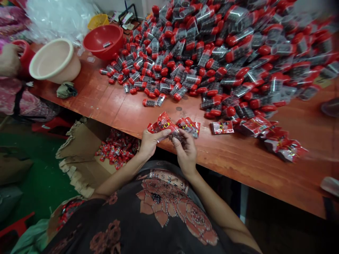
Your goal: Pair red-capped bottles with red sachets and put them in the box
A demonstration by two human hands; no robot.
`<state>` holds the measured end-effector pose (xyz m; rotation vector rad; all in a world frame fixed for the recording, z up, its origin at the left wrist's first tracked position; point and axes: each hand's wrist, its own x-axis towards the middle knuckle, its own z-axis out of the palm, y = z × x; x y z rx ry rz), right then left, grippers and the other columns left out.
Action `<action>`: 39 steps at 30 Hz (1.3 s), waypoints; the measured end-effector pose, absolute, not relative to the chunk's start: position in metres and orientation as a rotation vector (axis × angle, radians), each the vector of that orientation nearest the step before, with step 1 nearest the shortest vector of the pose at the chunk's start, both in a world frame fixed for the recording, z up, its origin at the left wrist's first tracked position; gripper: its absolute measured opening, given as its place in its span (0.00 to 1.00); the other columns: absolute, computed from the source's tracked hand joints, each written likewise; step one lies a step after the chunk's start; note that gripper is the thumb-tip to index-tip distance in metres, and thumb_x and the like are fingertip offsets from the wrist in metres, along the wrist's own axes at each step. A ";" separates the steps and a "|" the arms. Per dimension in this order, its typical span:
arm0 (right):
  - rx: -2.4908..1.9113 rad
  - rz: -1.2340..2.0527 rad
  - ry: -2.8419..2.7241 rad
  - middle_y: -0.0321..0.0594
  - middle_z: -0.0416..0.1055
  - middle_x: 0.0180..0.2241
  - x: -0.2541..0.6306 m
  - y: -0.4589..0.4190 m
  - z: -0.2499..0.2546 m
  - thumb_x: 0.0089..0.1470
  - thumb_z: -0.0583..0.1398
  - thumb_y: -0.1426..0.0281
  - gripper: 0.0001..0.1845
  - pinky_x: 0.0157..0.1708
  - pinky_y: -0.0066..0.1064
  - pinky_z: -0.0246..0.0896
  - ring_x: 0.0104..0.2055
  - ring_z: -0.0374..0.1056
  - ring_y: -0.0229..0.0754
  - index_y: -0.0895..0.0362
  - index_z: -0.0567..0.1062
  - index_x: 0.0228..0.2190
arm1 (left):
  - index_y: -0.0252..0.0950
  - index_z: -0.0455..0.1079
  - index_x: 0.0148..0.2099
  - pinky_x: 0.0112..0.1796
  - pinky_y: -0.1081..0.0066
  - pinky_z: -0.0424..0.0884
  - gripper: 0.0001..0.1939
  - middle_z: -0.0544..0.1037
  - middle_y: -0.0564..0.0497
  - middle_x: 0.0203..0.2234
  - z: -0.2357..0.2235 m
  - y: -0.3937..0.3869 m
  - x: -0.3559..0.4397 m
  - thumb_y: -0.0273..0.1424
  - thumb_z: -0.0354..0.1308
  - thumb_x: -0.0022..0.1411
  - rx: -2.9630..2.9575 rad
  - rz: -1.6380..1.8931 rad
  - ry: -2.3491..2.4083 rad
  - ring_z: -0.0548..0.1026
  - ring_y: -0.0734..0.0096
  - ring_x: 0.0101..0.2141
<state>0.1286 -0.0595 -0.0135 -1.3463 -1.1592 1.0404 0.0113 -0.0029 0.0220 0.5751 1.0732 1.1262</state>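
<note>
Left hand (pixel 151 144) and right hand (pixel 186 153) work close together just over the near edge of a red-orange wooden table (pixel 90 102). Between them, a red foil packet (pixel 164 124) is glossy and crumpled, printed with yellow and black marks. A darker section (pixel 177 135) shows at its lower edge, partly hidden by the fingers. A second red packet (pixel 189 126) sits just beyond, touching the first; whether the two are joined, cannot tell.

Left thumb presses along the top of the first packet, other fingers curled under it. Right fingers (pixel 178 140) curl around the dark section, pinching it against the thumb, though the grip is partly hidden.

Loose red packets (pixel 254 126) lie on the table to the right. Behind them spreads a large heap of clear tubes with red caps (pixel 201 60), dark contents inside. A cardboard box (pixel 83 151) below the table edge holds more red packets (pixel 118 152). Further left stand a cream plastic basin (pixel 54 60) and a red bowl (pixel 102 40). A co-worker's hand (pixel 9 60) rests on a red container (pixel 25 56).
</note>
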 end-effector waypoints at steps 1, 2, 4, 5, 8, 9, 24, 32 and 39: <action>-1.339 1.073 -1.086 0.43 0.69 0.52 0.127 -0.060 -0.014 0.59 0.55 0.65 0.24 0.50 0.47 0.68 0.53 0.67 0.48 0.45 0.63 0.57 | 0.34 0.77 0.32 0.38 0.72 0.74 0.12 0.81 0.52 0.28 0.022 -0.004 0.011 0.27 0.72 0.41 0.579 1.125 1.074 0.77 0.73 0.29; -1.326 1.111 -0.992 0.43 0.70 0.50 0.126 -0.060 -0.014 0.58 0.56 0.64 0.22 0.47 0.45 0.70 0.51 0.69 0.47 0.45 0.66 0.55 | 0.34 0.77 0.32 0.38 0.72 0.73 0.12 0.81 0.52 0.28 0.022 -0.004 0.011 0.27 0.72 0.41 0.576 1.120 1.073 0.77 0.73 0.29; -1.289 1.191 -0.866 0.42 0.72 0.47 0.123 -0.060 -0.014 0.57 0.57 0.63 0.20 0.42 0.42 0.72 0.46 0.71 0.45 0.46 0.68 0.52 | 0.34 0.77 0.32 0.37 0.72 0.73 0.12 0.81 0.52 0.28 0.023 -0.005 0.011 0.26 0.72 0.40 0.552 1.109 1.062 0.77 0.73 0.29; -1.275 1.209 -0.841 0.41 0.72 0.46 0.122 -0.060 -0.014 0.57 0.58 0.63 0.19 0.40 0.41 0.72 0.45 0.71 0.45 0.46 0.68 0.52 | 0.34 0.77 0.31 0.37 0.72 0.73 0.12 0.81 0.52 0.28 0.023 -0.005 0.011 0.26 0.72 0.40 0.534 1.105 1.053 0.77 0.73 0.28; -1.274 1.150 -0.825 0.42 0.71 0.47 0.118 -0.061 -0.016 0.57 0.58 0.63 0.20 0.43 0.41 0.71 0.46 0.70 0.45 0.47 0.69 0.52 | 0.33 0.78 0.32 0.37 0.72 0.74 0.13 0.81 0.51 0.28 0.022 -0.006 0.013 0.25 0.73 0.39 0.507 1.113 1.017 0.77 0.73 0.28; -1.278 1.108 -0.824 0.42 0.70 0.48 0.116 -0.062 -0.017 0.57 0.58 0.63 0.20 0.45 0.41 0.70 0.47 0.70 0.45 0.47 0.69 0.52 | 0.33 0.78 0.32 0.37 0.72 0.74 0.13 0.81 0.51 0.29 0.021 -0.007 0.014 0.25 0.73 0.40 0.510 1.128 1.009 0.77 0.73 0.29; -1.312 0.876 -0.868 0.41 0.66 0.47 0.109 -0.064 -0.029 0.59 0.58 0.65 0.22 0.51 0.45 0.66 0.49 0.67 0.43 0.47 0.68 0.55 | 0.33 0.76 0.32 0.31 0.74 0.71 0.13 0.80 0.52 0.29 0.006 -0.025 0.036 0.30 0.72 0.41 0.487 1.358 1.083 0.76 0.74 0.28; -1.353 0.597 -1.120 0.41 0.65 0.47 0.115 -0.067 -0.028 0.59 0.57 0.69 0.23 0.52 0.45 0.65 0.51 0.65 0.44 0.44 0.67 0.56 | 0.32 0.75 0.30 0.35 0.70 0.73 0.14 0.80 0.52 0.27 0.006 -0.020 0.029 0.28 0.74 0.38 0.504 1.397 1.118 0.75 0.74 0.26; -1.273 0.928 -0.844 0.41 0.67 0.45 0.109 -0.063 -0.027 0.59 0.58 0.65 0.21 0.42 0.40 0.71 0.43 0.68 0.41 0.47 0.68 0.54 | 0.33 0.78 0.33 0.39 0.67 0.74 0.12 0.81 0.50 0.30 0.003 -0.025 0.031 0.30 0.72 0.43 0.628 1.374 1.144 0.78 0.70 0.30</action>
